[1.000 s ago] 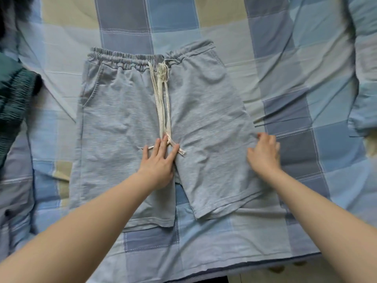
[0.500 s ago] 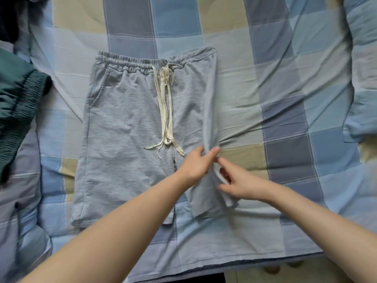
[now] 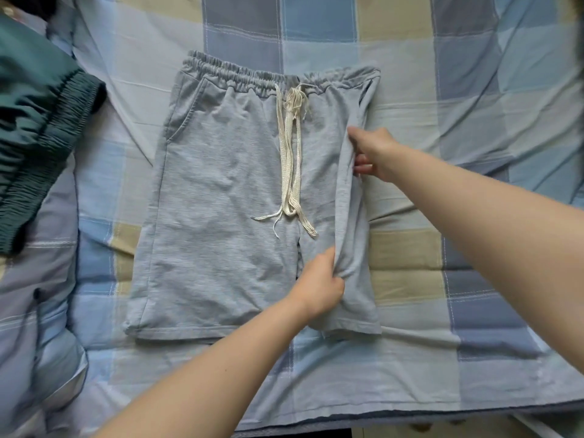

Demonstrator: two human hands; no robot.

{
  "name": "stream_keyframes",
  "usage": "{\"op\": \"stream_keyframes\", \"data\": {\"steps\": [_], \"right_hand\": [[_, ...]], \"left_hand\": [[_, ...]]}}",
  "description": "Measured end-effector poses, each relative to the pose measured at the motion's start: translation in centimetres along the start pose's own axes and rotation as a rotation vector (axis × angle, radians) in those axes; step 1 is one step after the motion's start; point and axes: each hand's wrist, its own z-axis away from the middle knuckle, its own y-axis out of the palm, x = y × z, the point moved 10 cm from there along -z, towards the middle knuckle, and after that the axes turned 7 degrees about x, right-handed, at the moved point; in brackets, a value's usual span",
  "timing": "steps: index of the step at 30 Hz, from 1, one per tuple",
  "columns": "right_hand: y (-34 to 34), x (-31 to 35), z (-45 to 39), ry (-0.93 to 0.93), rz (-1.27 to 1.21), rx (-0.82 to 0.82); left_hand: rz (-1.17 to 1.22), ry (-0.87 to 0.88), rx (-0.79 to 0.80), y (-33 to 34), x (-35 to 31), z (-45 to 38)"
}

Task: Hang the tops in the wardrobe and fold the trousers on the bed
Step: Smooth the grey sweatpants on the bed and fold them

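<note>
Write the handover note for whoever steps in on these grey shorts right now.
Left hand: grips the raised fold near the hem.
Right hand: pinches the same fold nearer the waistband.
Grey shorts: flat on the checked bedspread, waistband away from you, drawstring lying loose on top.
Done: right side lifted toward the middle.
Left: lay it across, finish folding. A green garment waits at left.

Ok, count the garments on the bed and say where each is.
2. Grey shorts lie mid-bed, both hands gripping their right edge; a green garment sits at the left edge, partly out of frame. Others may lie outside the view.
</note>
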Motion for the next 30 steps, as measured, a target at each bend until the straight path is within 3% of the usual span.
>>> {"op": "stream_keyframes", "data": {"steps": [8, 12, 15, 20, 27, 30], "right_hand": [[0.9, 4.6, -2.5, -0.058, -0.035, -0.281], [4.5, 9.9, -1.8, -0.177, -0.023, -0.388], [11.2, 14.3, -1.0, -0.297, 0.068, -0.293], [20.6, 17.2, -0.9, -0.334, 0.169, -0.142], [26.3, 18.1, -2.2, -0.263, 0.086, -0.054], [29.2, 17.9, -1.6, -0.303, 0.225, 0.087]], "left_hand": [[0.065, 0.078, 0.039, -5.8, 2.2, 7.6], [0.214, -0.016, -0.082, -11.6, 7.1, 11.9], [0.319, -0.112, -0.235, -15.6, 11.6, 14.6], [0.250, -0.285, -0.491, -21.0, 19.8, 17.5], [0.314, -0.353, -0.604, -22.8, 24.8, 18.1], [0.274, -0.371, -0.626, -23.0, 25.5, 18.0]]}}
